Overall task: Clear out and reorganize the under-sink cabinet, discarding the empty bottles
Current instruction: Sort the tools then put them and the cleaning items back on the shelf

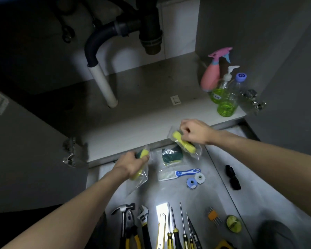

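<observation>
The cabinet shelf [133, 121] looks mostly cleared; three bottles [221, 90] stand at its right corner. Each hand grips a bagged sponge, left hand [131, 164] and right hand [196, 132], at the shelf edge. Tools [151, 229] wait on the floor, unsorted.

I am crouched at an open under-sink cabinet in a home kitchen. A dark drain trap [149, 31] hangs overhead, a white pipe [104, 85] drops to the cabinet floor [142, 112], and a pink spray bottle [212, 74] and soap dispenser [221, 87] stand inside.
</observation>
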Demonstrator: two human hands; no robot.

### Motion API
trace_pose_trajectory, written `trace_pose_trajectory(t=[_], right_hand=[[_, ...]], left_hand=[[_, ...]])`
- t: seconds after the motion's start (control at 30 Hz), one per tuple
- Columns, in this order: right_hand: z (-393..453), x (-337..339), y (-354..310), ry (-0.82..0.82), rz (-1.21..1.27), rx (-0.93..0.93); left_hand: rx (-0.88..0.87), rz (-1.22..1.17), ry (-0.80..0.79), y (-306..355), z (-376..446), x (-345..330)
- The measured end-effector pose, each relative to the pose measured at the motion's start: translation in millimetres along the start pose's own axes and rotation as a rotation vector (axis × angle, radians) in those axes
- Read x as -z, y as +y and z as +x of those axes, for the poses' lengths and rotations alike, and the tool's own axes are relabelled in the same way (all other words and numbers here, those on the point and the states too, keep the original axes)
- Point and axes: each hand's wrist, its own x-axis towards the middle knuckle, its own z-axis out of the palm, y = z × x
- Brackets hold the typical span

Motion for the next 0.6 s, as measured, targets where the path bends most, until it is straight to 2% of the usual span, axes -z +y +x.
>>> trace_pose_trajectory(t=[0.07,0.13,0.27,0.3,0.37,0.43,0.53,0.6], right_hand=[[2,14,13,0.165,0.12,-0.081],[7,25,26,0.313,0.125,-0.146],[28,33,46,0.547,-0.148,-0.228],[33,34,50,0.514,-0.202,-0.279],[43,32,56,0.303,-0.267,-0.386],[45,23,62,0.121,-0.252,-0.389],[34,7,73,0.083,-0.313,-0.314],[23,2,83,0.115,-0.358,-0.331]], left_hand=[[0.0,-0.042,-0.001,17,10,3],[-0.022,-0.02,0.011,36,21,6],[-0.073,0.08,0.1,77,47,20],[-0.079,0.089,0.126,89,55,25],[-0.058,0.098,0.157,115,71,32],[0.004,0.059,0.164,141,88,35],[0.073,-0.089,0.139,176,114,33],[0.05,-0.142,0.127,196,129,28]])
